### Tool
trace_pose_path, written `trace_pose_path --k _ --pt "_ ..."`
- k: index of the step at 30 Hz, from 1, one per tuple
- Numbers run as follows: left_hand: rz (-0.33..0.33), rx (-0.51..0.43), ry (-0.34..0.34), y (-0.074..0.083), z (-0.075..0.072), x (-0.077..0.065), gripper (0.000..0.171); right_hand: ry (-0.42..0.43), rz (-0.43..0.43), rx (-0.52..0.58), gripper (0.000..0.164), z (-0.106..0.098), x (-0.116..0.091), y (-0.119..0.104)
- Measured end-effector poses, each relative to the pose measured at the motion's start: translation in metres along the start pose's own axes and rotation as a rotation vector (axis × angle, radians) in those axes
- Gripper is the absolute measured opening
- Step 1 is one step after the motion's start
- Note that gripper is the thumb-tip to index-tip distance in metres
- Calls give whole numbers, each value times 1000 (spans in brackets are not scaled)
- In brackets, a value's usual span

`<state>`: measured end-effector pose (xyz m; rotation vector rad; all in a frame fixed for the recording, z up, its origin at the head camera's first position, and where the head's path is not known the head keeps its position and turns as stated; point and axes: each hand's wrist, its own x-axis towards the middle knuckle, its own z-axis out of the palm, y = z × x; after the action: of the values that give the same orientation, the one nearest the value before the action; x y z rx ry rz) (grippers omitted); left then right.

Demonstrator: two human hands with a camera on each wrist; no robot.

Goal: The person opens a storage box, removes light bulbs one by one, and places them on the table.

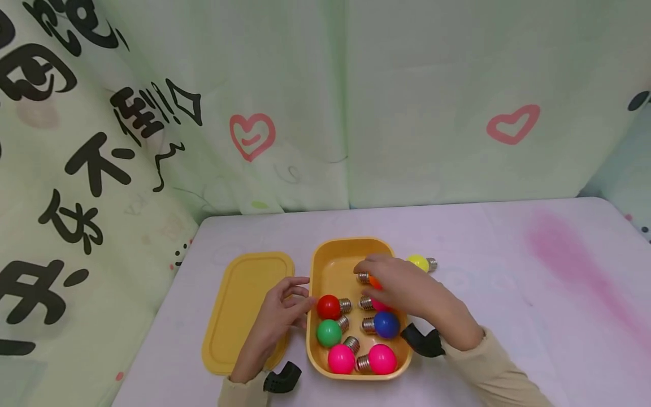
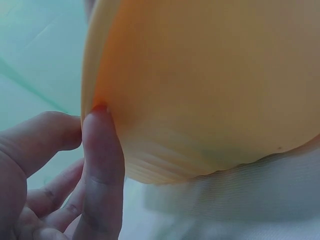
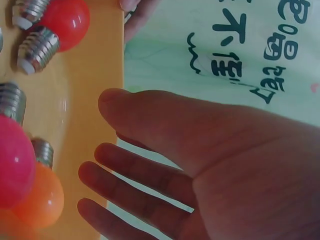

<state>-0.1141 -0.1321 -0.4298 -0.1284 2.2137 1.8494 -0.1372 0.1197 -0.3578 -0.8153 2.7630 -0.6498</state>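
A yellow plastic box (image 1: 333, 263) holds several coloured light bulbs with silver screw bases. On its left side lie a red bulb (image 1: 328, 307), a green bulb (image 1: 329, 333) and a pink bulb (image 1: 341, 359). Along the right are another pink bulb (image 1: 382, 359), a blue bulb (image 1: 386, 325) and an orange bulb (image 3: 44, 196). My left hand (image 1: 286, 308) pinches the box's left rim between thumb and finger. Over the right side of the box, my right hand (image 1: 402, 285) has its fingers apart and nothing in them, partly hiding the orange bulb and a pink one below it.
A yellow bulb (image 1: 419, 262) lies on the table beyond the right hand, outside the box. Left of the box, the flat yellow lid (image 1: 229, 316) rests on the pale tablecloth (image 1: 488, 271). Printed curtains hang behind and to the left.
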Motion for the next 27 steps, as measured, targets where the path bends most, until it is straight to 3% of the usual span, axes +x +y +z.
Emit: trace_pose_path --k 12,27 --pt "-3 -1 -8 0 -1 -1 48 -56 -48 35 35 17 19 -13" --pt "5 -18 -14 1 -1 -1 48 -111 -104 -10 34 30 30 -22"
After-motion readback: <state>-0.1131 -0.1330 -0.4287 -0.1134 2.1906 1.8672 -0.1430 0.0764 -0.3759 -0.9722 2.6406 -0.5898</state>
